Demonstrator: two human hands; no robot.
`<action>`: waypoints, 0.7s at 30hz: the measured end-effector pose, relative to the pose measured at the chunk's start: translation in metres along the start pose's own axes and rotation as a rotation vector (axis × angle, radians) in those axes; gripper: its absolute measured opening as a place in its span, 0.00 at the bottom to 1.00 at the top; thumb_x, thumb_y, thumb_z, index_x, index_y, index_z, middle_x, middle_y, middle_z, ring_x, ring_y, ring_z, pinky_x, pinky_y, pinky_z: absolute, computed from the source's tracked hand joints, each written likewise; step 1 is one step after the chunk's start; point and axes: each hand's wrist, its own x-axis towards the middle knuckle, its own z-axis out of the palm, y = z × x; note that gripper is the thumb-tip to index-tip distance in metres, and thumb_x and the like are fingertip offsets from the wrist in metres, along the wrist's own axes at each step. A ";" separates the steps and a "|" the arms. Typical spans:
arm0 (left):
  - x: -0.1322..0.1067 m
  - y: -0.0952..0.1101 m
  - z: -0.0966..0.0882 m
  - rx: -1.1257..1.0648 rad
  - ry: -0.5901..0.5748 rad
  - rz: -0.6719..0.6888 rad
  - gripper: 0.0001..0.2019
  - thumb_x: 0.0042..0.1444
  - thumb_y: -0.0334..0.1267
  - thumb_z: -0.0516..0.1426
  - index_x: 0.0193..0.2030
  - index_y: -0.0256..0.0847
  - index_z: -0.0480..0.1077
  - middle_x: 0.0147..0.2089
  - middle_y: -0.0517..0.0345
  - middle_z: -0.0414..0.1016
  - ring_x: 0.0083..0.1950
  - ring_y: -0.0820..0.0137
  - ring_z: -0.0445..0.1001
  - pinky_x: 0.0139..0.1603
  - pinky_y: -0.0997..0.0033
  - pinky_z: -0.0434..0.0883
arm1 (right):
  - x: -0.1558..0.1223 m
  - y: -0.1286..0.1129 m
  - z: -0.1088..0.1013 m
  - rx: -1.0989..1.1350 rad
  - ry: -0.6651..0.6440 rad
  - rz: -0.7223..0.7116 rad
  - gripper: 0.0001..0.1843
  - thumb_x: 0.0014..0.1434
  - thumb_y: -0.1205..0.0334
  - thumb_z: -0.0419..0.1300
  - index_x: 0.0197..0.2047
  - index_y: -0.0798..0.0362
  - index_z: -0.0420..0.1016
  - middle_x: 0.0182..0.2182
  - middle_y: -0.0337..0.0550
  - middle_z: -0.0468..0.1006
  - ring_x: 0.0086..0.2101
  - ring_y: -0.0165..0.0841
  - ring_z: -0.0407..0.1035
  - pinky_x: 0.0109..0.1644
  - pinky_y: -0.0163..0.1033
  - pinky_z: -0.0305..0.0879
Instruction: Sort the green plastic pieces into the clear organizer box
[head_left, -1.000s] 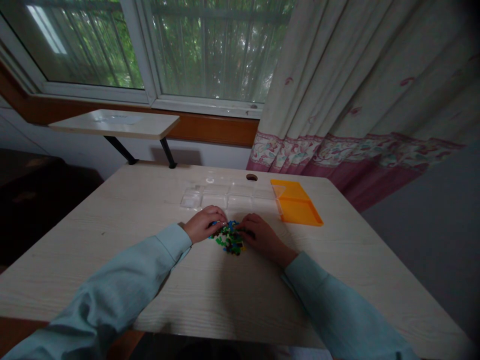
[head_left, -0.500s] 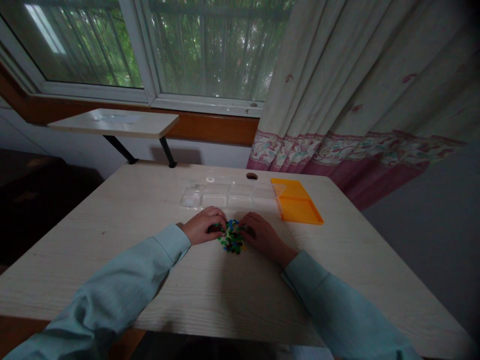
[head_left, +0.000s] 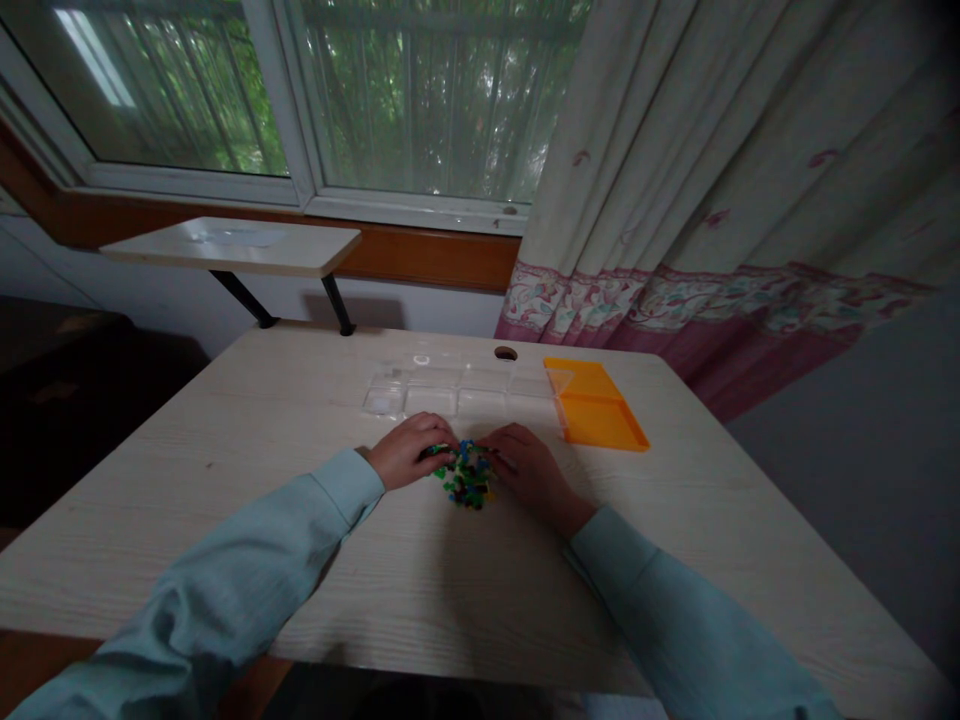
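A small heap of tiny plastic pieces (head_left: 469, 478), green, blue, dark and yellow, lies on the table between my hands; they look like little building bricks. At its left edge is my left hand (head_left: 411, 452), fingers curled and thumb close to the fingertips, with green and dark bits showing by them. My right hand (head_left: 529, 475) bends over the heap's right edge, fingers pressed together. What either hand pinches is too small to make out. Just beyond the hands lies a clear plastic tray (head_left: 431, 402) divided into compartments.
An orange shallow tray (head_left: 600, 405) lies at the back right, overlapped by the clear tray's right end. Behind them is a round cable hole (head_left: 506, 353). A small raised shelf (head_left: 300, 250) on black supports stands at the back left. A curtain (head_left: 637, 290) hangs behind the table.
The fingers of both hands have drawn closer together at the heap's edges. The trays stay where they were; the view has shifted very slightly.
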 end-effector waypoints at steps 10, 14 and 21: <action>0.006 0.016 0.005 0.046 0.083 0.004 0.12 0.62 0.45 0.52 0.38 0.40 0.73 0.41 0.52 0.70 0.45 0.66 0.66 0.49 0.64 0.64 | 0.004 -0.018 0.005 -0.050 0.094 -0.126 0.06 0.62 0.64 0.57 0.41 0.52 0.74 0.34 0.44 0.77 0.36 0.34 0.67 0.43 0.41 0.63; 0.004 0.009 -0.003 0.116 0.191 -0.026 0.11 0.61 0.44 0.53 0.40 0.41 0.72 0.39 0.53 0.70 0.45 0.66 0.66 0.48 0.64 0.64 | 0.002 -0.014 0.001 -0.057 0.085 -0.058 0.08 0.62 0.64 0.56 0.44 0.52 0.74 0.36 0.46 0.76 0.38 0.34 0.67 0.44 0.41 0.64; -0.003 -0.030 -0.017 0.271 0.493 -0.186 0.09 0.57 0.44 0.57 0.37 0.41 0.73 0.37 0.54 0.71 0.43 0.65 0.66 0.47 0.61 0.64 | 0.002 -0.008 0.003 -0.069 -0.017 -0.026 0.13 0.62 0.65 0.55 0.48 0.50 0.74 0.41 0.46 0.73 0.43 0.36 0.64 0.49 0.44 0.62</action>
